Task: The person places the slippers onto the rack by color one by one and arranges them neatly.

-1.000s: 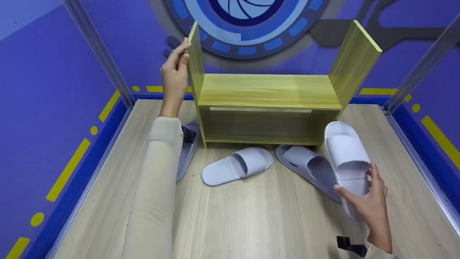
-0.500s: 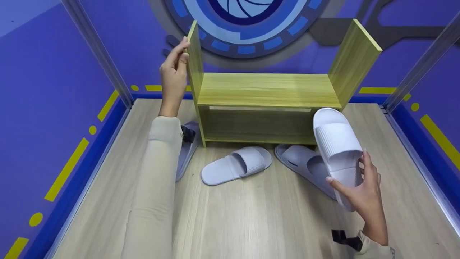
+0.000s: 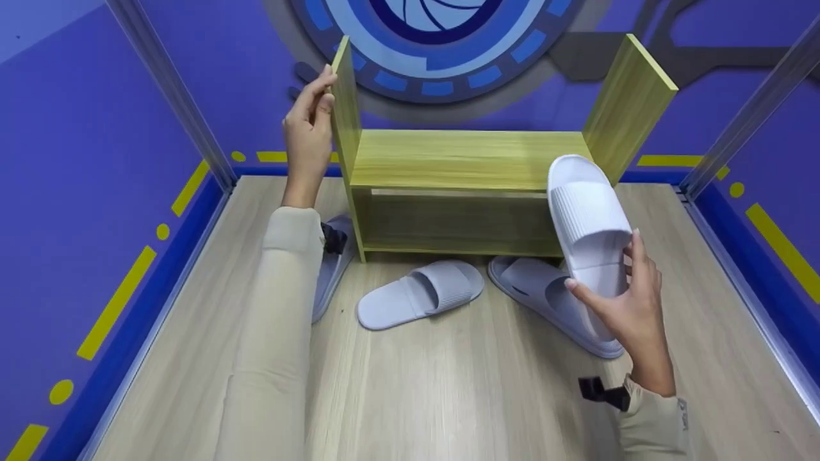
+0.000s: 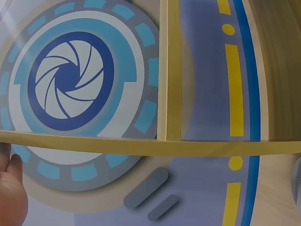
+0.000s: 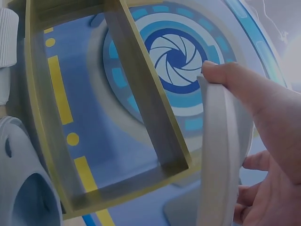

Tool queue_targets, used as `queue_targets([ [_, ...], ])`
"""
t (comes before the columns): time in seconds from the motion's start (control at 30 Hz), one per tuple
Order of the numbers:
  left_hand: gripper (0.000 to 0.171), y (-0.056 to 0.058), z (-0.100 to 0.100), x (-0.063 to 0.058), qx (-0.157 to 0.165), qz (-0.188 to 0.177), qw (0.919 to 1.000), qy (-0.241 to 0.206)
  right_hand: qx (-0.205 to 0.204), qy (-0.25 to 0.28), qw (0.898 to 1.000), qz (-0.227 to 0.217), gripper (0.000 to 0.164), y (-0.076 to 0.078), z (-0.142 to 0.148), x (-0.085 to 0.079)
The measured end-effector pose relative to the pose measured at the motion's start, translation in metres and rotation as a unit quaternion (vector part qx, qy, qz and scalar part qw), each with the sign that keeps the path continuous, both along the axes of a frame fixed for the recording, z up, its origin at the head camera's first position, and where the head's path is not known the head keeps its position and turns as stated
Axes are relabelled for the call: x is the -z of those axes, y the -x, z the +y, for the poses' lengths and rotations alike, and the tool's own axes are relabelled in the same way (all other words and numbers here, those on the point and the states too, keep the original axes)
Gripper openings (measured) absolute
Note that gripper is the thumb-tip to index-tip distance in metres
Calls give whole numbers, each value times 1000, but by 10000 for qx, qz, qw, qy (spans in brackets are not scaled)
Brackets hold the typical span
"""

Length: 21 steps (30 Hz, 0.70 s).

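Observation:
My right hand (image 3: 631, 307) grips a white slide slipper (image 3: 589, 205) by its heel end, thumb on one side and fingers on the other. The slipper is raised, toe up, and overlaps the right end of the two-tier wooden shelf (image 3: 467, 160) in the head view. In the right wrist view the slipper (image 5: 218, 155) shows edge-on. My left hand (image 3: 309, 134) rests its fingertips at the edge of the shelf's left side panel (image 3: 348, 109), thumb on the outer side. The left wrist view shows only part of this hand (image 4: 11, 193), beside the panel (image 4: 216, 148).
Before the shelf lies another white slipper (image 3: 423, 294). A grey slipper (image 3: 541, 291) sits at the shelf's front right, partly behind the held one. A second grey slipper (image 3: 333, 275) is partly hidden by the left sleeve. Blue walls (image 3: 83, 160) enclose the wooden floor (image 3: 435, 397).
My right hand has carried the white slipper up and to the left, from beside the grey slipper to the shelf's right end. The left hand stays at the side panel.

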<state>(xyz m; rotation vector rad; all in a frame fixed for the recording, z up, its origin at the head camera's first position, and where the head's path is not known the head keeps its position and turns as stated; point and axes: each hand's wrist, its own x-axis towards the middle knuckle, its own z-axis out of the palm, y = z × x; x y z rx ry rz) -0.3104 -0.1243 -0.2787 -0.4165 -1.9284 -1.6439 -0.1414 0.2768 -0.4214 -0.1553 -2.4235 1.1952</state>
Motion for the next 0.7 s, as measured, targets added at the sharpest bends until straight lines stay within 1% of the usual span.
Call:
queue_targets([
  [0.13,33,-1,0,0,-56,5,10000,37,69,-180,9997,180,113,12,-6,-9],
  [0.33,34,-2,1,0,-26,-9,10000,1,164,-373,9980,473,112,30,-17,-21],
  [0.57,33,-1,1,0,-24,-8,10000,-49,230,-473,9981,331,113,48,-30,-34],
  [0.7,33,-2,1,0,-4,-12,9999,-109,289,-599,9975,223,112,59,-35,-38],
])
